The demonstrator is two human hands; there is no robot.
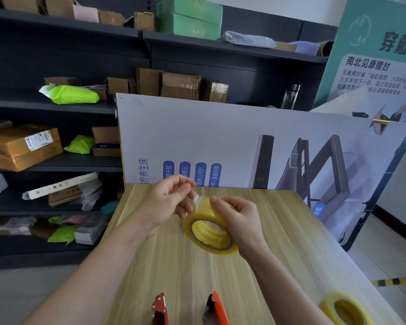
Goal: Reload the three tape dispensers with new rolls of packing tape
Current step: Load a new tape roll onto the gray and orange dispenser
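At the bottom edge of the frame, two red tape dispensers lie on the wooden table (174, 266), one left of centre (159, 308) and one just right of centre (217, 309), both cut off by the edge. A spare roll of yellowish tape (345, 308) lies flat at the lower right, near the table's edge.

Further up, in the middle of the frame, both hands hold a second roll of packing tape (209, 231) above the table. The right hand (239, 219) has its grip closed round the roll's right side, fingers curled over the top. The left hand (164, 202) keeps a narrow grip, thumb and fingertips pinching the loose clear end of the tape (198, 199), which is lifted off the roll's upper left.

Behind the table leans a large printed board (220, 137). Dark shelves (56, 109) with cardboard boxes and green parcels fill the upper left.
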